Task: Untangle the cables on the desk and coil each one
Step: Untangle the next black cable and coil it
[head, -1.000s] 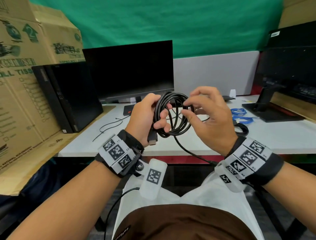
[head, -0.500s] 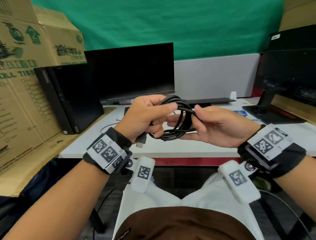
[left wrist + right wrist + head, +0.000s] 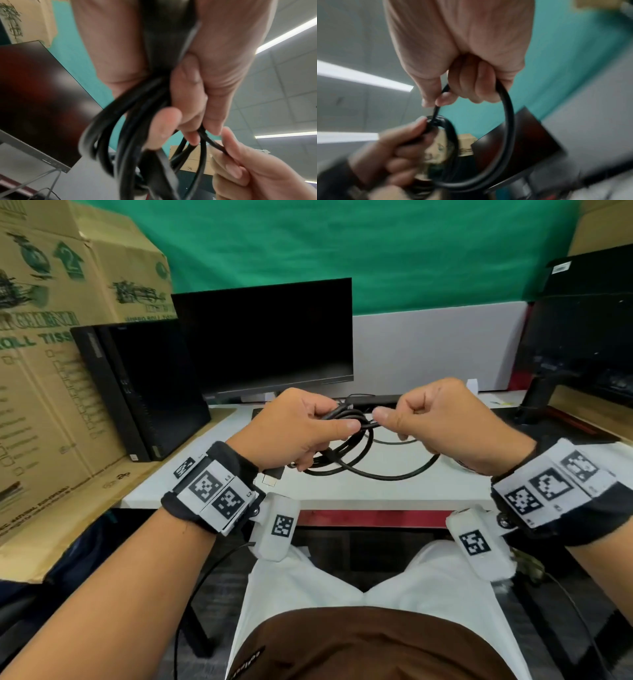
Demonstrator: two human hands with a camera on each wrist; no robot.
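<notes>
A person seated at a white desk [image 3: 342, 491] holds a black cable [image 3: 346, 453] in the air above its front edge. The left hand [image 3: 294, 433] is clenched around the gathered loops of the coil, thumb laid over the top, while a plug end [image 3: 272, 474] pokes out below the palm. The right hand [image 3: 442, 422] pinches a single strand of the same cable between thumb and forefinger, its other fingers curled in; from there one wide loop sags down toward the desk and runs back to the bundle.

Large cardboard boxes [image 3: 51, 337] printed with green lettering stand at the left; they are shut, and what they contain cannot be told. In front of them a black computer tower [image 3: 137, 392] stands upright on the desk's left end. A dark monitor [image 3: 263, 337] stands straight behind the hands, with a grey partition [image 3: 438, 347] and a green backdrop [image 3: 342, 244] beyond. A second monitor stand [image 3: 537, 398] occupies the right end of the desk. Both wrists carry black bands with square-patterned markers [image 3: 215, 491], and white camera pods hang under them.
</notes>
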